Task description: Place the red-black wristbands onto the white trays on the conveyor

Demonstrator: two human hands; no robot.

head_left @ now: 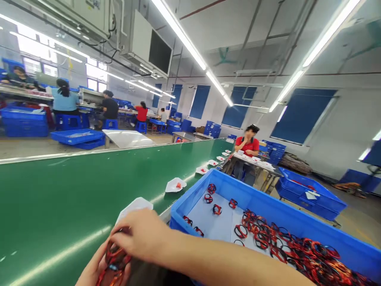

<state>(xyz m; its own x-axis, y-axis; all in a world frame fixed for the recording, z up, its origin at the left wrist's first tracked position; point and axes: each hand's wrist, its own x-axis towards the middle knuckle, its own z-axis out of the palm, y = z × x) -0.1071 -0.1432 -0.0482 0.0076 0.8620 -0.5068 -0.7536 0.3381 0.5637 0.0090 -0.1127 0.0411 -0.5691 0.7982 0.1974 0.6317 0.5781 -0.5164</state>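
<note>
Holding one red-black loop (114,258) between two hands (141,234).

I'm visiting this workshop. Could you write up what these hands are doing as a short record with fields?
Place: factory floor with rows of workstations
Left hand: cupped under red-and-black looped bands
Right hand: fingers closed on the top of the same bundle
Beside the hands: blue plastic crate holding more loops
Also nearby: green conveyor belt carrying white trays
Co-worker: person in a red shirt, seated at a table beside the belt
</note>
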